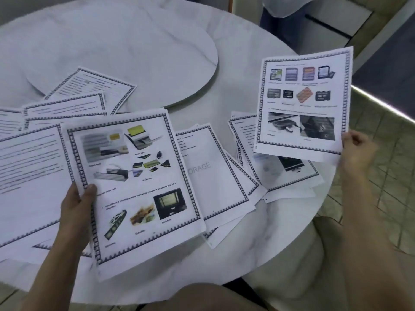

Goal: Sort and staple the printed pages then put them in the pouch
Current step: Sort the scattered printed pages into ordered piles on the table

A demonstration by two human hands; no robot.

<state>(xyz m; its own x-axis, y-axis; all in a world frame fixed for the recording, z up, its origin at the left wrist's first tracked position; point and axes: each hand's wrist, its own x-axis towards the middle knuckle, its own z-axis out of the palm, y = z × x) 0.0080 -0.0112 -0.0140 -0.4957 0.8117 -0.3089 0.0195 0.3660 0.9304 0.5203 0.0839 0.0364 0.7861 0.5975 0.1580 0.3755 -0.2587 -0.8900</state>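
Printed pages with a dark patterned border lie scattered over the round white marble table [224, 254]. My left hand [77, 205] pinches the left edge of a page with pictures of cards and microfilm [139, 187], held just above the other sheets. My right hand [357, 144] pinches the lower right corner of a page of memory-card pictures [303, 102], lifted upright above the right pile of pages [289, 176]. A page reading "ORAGE" [213, 171] lies in the middle. No stapler or pouch is in view.
A raised round turntable [134, 46] fills the table's centre. Text pages [29, 162] overlap at the left and far left. A person stands beyond the table's far edge [280, 16]. A cushioned seat [292, 277] and tiled floor [381, 153] lie to the right.
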